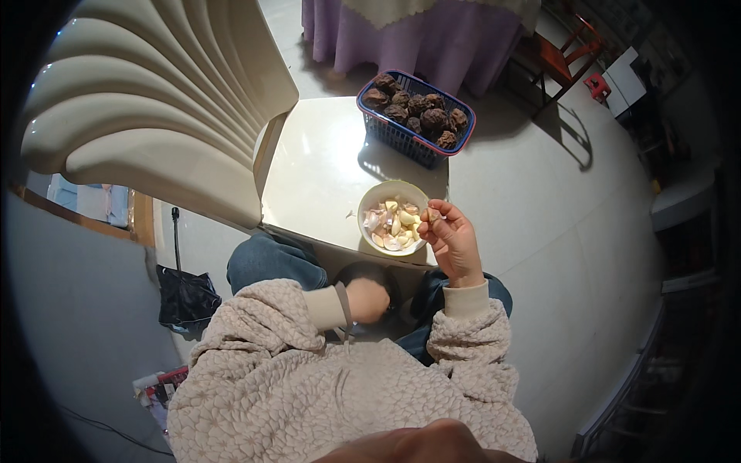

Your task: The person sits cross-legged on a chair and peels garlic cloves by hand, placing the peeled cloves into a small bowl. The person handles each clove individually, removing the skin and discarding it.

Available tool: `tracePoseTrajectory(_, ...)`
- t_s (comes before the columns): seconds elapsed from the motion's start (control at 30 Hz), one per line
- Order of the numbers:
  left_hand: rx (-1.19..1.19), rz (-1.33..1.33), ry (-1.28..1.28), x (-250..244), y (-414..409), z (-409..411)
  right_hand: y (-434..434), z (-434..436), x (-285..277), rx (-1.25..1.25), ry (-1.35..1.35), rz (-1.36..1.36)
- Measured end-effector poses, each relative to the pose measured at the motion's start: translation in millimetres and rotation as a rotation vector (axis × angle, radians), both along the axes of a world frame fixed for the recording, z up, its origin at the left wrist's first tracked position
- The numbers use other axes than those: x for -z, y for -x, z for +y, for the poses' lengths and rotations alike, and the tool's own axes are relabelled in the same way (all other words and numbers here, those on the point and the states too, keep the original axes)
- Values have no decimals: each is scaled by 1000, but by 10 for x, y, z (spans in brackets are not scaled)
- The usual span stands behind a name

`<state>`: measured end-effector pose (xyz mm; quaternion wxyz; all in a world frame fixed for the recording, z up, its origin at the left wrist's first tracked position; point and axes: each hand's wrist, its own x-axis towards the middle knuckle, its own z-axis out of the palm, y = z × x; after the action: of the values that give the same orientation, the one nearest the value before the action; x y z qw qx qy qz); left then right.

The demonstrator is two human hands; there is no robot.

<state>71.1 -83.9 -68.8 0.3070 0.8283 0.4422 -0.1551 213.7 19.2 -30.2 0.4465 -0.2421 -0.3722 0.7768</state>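
My right hand (454, 237) is at the right rim of a bowl (363, 231) and pinches a small garlic clove (433, 215) between thumb and fingers. Garlic cloves (396, 223) lie in the bowl, some peeled and pale yellow, others still in papery skin. The bowl stands near the front edge of a cream chair seat (307, 173). Lower down, my left hand (370, 300) hangs between my knees over a dark round container (362, 272). Its fingers point away from view and are blurred, so whether they hold anything is hidden.
A blue plastic basket (399, 136) of dark, wrinkled round items (433, 120) sits at the seat's far right corner. The chair's fluted backrest (168, 104) rises at left. Beyond are a purple tablecloth (405, 35) and a wooden chair (556, 61). A black long-handled dustpan (185, 295) stands left.
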Motion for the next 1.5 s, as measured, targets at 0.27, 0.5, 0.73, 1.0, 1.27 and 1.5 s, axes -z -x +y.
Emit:
tracePoseTrajectory(0.27,93,95,-6,881,-141,-154,9,-6,2,-79,4,-19)
tracePoseTrajectory(0.5,138,105,-31,632,-127,-126,29,-9,48,-82,-19,5)
tracePoseTrajectory(0.73,99,-489,-91,-311,73,117,41,-13,55,-17,-50,-51)
tracePoseTrajectory(1.0,-800,-1121,-615,-568,350,471,102,-90,23,-47,-128,-144)
tracePoseTrajectory(1.27,-736,-1110,-669,-487,352,453,142,-138,21,-28,-228,-257)
tracePoseTrajectory(1.5,-879,-1333,-490,-322,325,495,156,-146,9,-16,-249,-263)
